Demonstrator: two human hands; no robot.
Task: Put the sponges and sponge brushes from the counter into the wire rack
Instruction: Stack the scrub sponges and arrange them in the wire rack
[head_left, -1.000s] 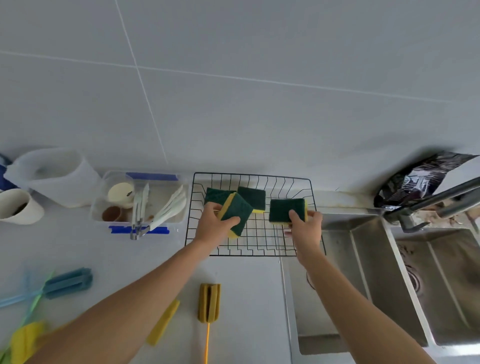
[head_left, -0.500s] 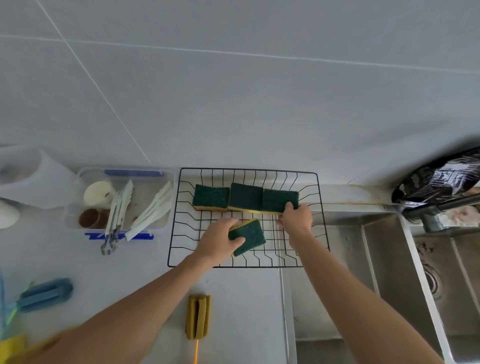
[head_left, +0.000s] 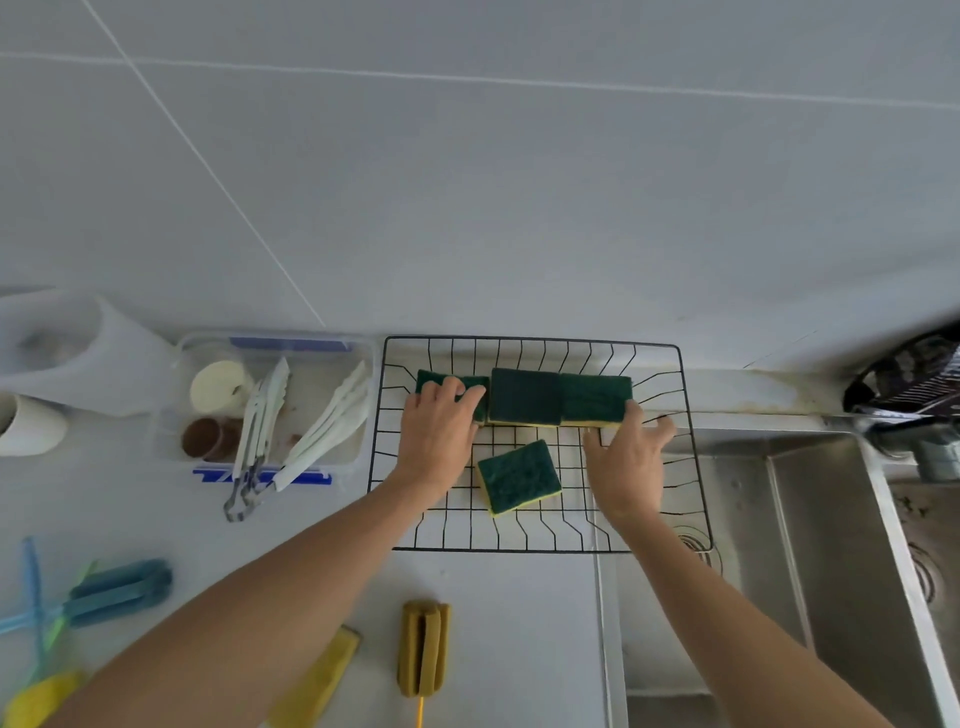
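Note:
A black wire rack (head_left: 530, 341) stands on the counter against the wall. Three green-and-yellow sponges lie in a row along its back: a left sponge (head_left: 430, 380), a middle sponge (head_left: 524, 397) and a right sponge (head_left: 595, 397). A fourth sponge (head_left: 519, 475) lies loose in the rack's middle. My left hand (head_left: 439, 431) rests with its fingers on the left sponge. My right hand (head_left: 628, 462) has spread fingers, and one fingertip touches the right sponge's end. On the counter lie an ochre sponge brush (head_left: 423, 647), a blue sponge brush (head_left: 122, 590) and a yellow sponge brush (head_left: 317, 680).
A clear container (head_left: 363, 415) with tongs and white utensils stands left of the rack. A white jug (head_left: 78, 353) and a white cup (head_left: 26, 423) are at the far left. The steel sink (head_left: 810, 545) and the faucet (head_left: 909, 415) are on the right.
My left hand let go of the fourth sponge in the rack's middle and moved back onto the left sponge. My right hand slid to the end of the right sponge.

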